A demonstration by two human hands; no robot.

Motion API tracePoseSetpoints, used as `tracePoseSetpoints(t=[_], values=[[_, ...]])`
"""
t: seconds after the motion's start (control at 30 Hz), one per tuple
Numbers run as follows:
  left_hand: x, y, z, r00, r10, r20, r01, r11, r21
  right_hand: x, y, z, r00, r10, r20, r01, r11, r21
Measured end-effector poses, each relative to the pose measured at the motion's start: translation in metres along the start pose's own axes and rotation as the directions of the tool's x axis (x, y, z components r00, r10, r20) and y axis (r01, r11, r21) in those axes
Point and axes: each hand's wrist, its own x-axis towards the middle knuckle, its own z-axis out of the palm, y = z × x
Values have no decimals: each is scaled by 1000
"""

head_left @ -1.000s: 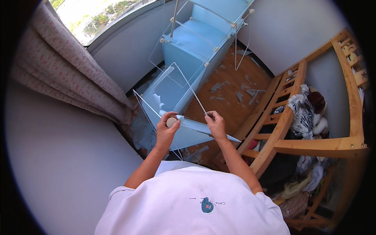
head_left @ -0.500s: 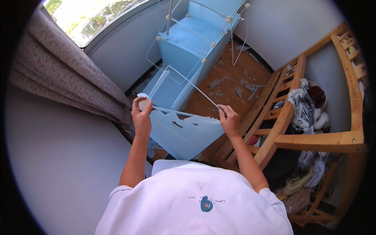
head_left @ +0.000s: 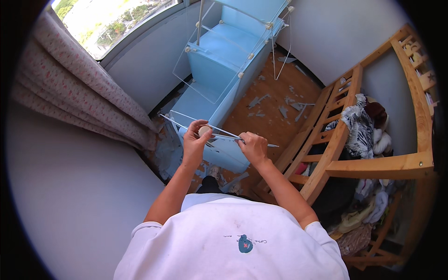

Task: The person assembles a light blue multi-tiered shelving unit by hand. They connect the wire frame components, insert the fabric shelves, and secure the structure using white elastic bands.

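A thin translucent plastic panel (head_left: 224,136) lies nearly edge-on at chest height, held by both hands. My left hand (head_left: 195,140) grips its left part, with a round cream connector knob (head_left: 204,131) under the thumb. My right hand (head_left: 253,147) is closed on the panel's right part. Beyond the hands stands a light blue modular cabinet (head_left: 228,51) of panels joined by cream knobs, partly taken apart, with a loose clear panel (head_left: 205,74) leaning off its front.
A pink flowered curtain (head_left: 74,84) hangs at the left below a window (head_left: 107,28). A wooden bunk-bed frame (head_left: 345,140) piled with clothes fills the right. Scraps of plastic litter the wooden floor (head_left: 275,105). White walls enclose both sides.
The panel has tipped from facing me to almost flat and edge-on. My hands have come closer together, the left one moving right and down. The view has shifted slightly downward.
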Motion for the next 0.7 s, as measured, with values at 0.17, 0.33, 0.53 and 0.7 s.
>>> tracePoseSetpoints(t=[0.17,0.33,0.53,0.7], values=[[-1,8,7,980,50,191,-72,991,110,3,10,-9,998,12,-57,-14,999,-44],[13,-6,-5,982,42,183,-128,863,489,1,11,-18,996,31,-84,-35,998,-45],[28,-40,-9,976,183,120,-218,853,474,-1,8,-21,994,52,-95,-56,998,-37],[33,-43,-1,988,151,5,-128,817,563,-3,7,-20,994,55,-97,-60,997,-53]])
